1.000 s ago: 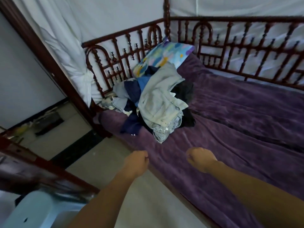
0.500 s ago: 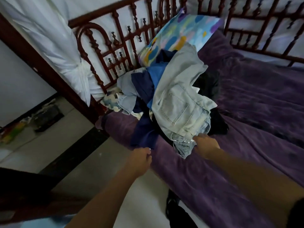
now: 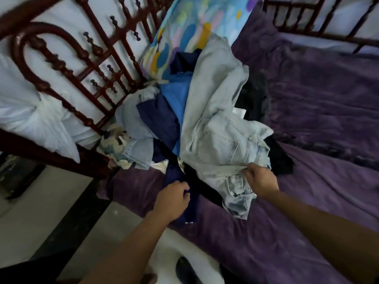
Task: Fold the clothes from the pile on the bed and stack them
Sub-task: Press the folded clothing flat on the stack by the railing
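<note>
Pile (image 3: 178,103) rumpled; pale jeans (image 3: 219,140) atop navy garment (image 3: 160,124).

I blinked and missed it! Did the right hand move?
Yes. The right hand went forward across the purple blanket to the light jeans, and now pinches them.

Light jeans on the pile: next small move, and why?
Probably lift the light jeans off the pile toward the purple blanket. The right hand pinches their waistband, they lie on top, and the left hand is at the navy garment.
</note>
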A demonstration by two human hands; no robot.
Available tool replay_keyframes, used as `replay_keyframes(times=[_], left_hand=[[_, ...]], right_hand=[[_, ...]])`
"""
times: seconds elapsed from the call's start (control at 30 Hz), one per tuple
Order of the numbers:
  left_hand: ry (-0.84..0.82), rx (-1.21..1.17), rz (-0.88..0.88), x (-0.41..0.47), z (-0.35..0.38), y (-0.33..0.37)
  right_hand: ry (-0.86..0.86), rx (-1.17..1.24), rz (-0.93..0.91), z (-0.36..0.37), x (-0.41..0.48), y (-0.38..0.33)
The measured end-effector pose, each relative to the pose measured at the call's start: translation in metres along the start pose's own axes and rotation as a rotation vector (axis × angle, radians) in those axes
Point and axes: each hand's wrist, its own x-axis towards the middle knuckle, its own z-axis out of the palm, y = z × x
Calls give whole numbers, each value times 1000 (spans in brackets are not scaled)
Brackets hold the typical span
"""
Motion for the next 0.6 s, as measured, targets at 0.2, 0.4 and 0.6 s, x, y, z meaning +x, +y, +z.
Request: replay_keyframes(times=[0.2, 0.4, 0.6], left_hand=[[31, -49, 348, 76, -76, 65], [-9, -399, 552, 100, -163, 116], [57, -550, 754, 83, -270, 90]], right_hand=[[-96, 483, -107, -124, 18, -71], [1, 927, 117, -201, 6, -112], [38, 430, 185, -160, 13, -105]])
